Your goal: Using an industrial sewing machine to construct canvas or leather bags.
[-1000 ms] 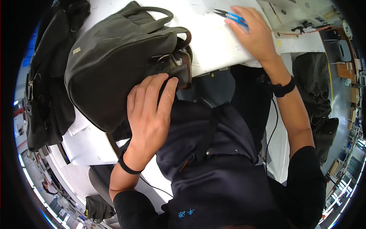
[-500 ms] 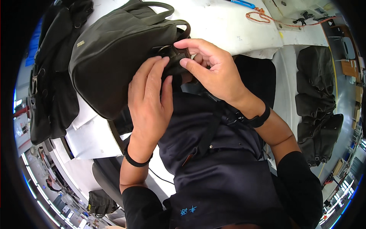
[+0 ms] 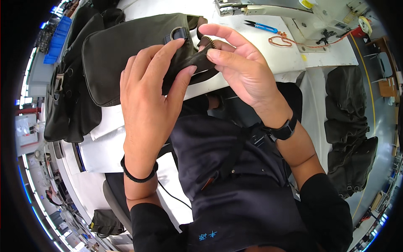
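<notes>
A dark olive bag (image 3: 130, 46) lies on its side on the white table in front of me. My left hand (image 3: 147, 92) grips the bag's near end, fingers on top beside a strap tab with a metal ring (image 3: 176, 30) and thumb lower down on the fabric. Between the thumb and fingers of my right hand (image 3: 247, 71) is the end of a brown zipper (image 3: 207, 41) with brass-coloured teeth, pinched along the bag's opening. The fingertips behind the fabric are partly hidden.
Blue-handled thread snips (image 3: 266, 28) and an orange cord (image 3: 281, 42) lie on the table beyond my right hand, near a sewing machine (image 3: 252, 9). More dark bags are heaped at the left (image 3: 73, 96); others lie at the right (image 3: 346, 101).
The bag has turned and lies flatter, its handles no longer showing on top. My left hand has shifted left and up along its end; the right still pinches near the zipper.
</notes>
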A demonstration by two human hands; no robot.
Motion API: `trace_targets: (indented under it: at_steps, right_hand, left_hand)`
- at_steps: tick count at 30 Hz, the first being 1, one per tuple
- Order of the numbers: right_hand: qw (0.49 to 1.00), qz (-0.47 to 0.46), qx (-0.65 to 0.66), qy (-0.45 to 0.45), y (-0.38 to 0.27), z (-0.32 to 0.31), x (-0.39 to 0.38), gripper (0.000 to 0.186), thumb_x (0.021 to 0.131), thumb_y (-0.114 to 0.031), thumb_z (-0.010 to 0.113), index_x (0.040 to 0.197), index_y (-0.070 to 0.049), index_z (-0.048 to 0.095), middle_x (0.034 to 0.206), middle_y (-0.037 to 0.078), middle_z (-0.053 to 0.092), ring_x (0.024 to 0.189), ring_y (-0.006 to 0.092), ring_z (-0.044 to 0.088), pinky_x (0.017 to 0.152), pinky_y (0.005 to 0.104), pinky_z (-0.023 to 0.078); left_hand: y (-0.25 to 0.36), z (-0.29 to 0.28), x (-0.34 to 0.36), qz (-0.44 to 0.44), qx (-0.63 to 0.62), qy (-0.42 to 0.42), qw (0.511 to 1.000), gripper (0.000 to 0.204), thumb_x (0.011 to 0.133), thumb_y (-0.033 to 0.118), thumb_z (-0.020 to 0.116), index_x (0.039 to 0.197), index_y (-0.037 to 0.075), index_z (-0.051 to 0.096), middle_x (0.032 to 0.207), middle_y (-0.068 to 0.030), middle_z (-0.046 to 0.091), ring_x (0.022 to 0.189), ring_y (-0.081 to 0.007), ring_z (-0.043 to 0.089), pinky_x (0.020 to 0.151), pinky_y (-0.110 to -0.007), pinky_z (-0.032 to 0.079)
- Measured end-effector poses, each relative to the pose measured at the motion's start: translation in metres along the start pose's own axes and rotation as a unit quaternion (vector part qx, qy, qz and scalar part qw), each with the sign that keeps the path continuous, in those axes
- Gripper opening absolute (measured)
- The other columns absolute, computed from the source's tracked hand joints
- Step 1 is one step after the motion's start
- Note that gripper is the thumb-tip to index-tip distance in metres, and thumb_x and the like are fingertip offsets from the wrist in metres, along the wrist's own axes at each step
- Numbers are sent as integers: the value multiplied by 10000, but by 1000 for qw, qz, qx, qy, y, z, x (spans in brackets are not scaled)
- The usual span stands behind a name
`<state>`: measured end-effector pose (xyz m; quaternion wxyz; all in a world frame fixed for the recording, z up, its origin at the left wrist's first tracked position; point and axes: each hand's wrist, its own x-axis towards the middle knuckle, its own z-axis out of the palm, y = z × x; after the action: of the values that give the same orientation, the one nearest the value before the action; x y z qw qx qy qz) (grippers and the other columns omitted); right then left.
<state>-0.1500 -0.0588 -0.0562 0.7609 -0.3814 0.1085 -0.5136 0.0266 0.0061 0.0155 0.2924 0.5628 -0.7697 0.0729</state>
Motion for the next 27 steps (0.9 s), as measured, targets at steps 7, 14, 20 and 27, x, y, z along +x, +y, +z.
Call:
trace_targets:
  at_steps: [7, 14, 20, 27]
  right_hand:
    - [999, 32, 38, -6, -2, -5, -3, 363, 985, -33, 638, 1345, -38, 602, 1096, 46, 706, 1019, 96, 645, 934, 262, 500]
    - [997, 60, 53, -4, 1, -20, -7, 352, 994, -39, 627, 1345, -33, 597, 1069, 32, 686, 1013, 92, 641, 920, 267, 511]
    - [997, 4, -71, 11, 0, -24, -14, 366, 1006, -29, 585, 1367, 16, 548, 1221, 108, 665, 1159, 177, 632, 1011, 338, 494]
    - [981, -26, -182, 64, -9, -26, -20, 246, 1002, -33, 607, 1242, 1, 652, 1190, 46, 682, 1095, 96, 608, 1002, 257, 460]
  left_hand:
    - [4, -6, 3, 10, -7, -25, 1000, 396, 873, 102, 786, 1258, 75, 699, 1094, -98, 689, 983, -254, 652, 870, -357, 527]
    - [3, -30, 23, 28, -60, -166, 984, 428, 871, 85, 771, 1288, 77, 672, 1137, -119, 670, 949, -276, 648, 849, -362, 532]
    - [-12, -26, 57, 256, 35, -233, 937, 502, 800, 209, 818, 1261, 82, 664, 1424, -145, 534, 1295, -358, 521, 1067, -474, 422]
    - [-1, 1, 92, 299, 218, -329, 869, 700, 770, 585, 803, 1235, 80, 660, 1274, -126, 592, 1152, -298, 596, 960, -479, 452]
